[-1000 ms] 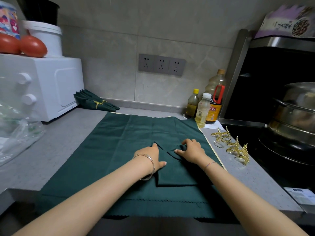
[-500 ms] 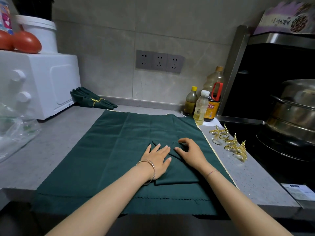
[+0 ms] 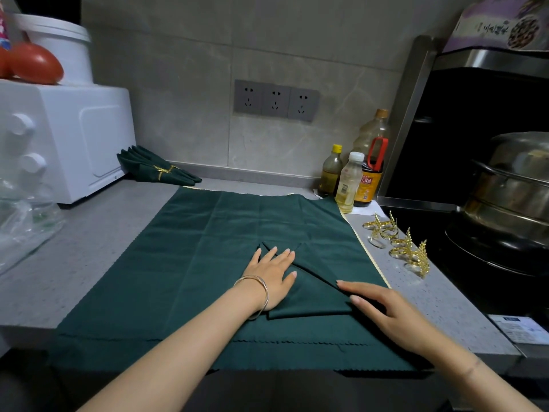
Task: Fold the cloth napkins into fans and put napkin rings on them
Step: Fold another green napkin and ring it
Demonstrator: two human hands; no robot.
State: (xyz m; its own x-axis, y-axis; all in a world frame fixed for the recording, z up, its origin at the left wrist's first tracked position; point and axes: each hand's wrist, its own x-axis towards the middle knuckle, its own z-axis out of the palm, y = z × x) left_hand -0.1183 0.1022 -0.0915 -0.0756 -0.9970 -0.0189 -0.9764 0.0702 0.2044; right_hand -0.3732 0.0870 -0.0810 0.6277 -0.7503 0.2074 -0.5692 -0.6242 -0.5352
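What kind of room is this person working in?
Most likely a home kitchen: a metal steamer pot on a cooktop, oil and sauce bottles by the wall, a small white oven.

The folded napkin [image 3: 312, 295] and the larger cloth [image 3: 193, 248] spread under it are matt dark green fabric, soft-looking and faintly creased. The bench [image 3: 89, 242] is grey speckled stone, smooth and dull. The napkin rings [image 3: 398, 246] are shiny gold metal. The steamer pot [image 3: 511, 185] is polished steel, the oven [image 3: 74, 138] glossy white, the bottles [image 3: 349, 182] clear plastic, and the wall tiles [image 3: 178, 84] smooth with a low sheen.
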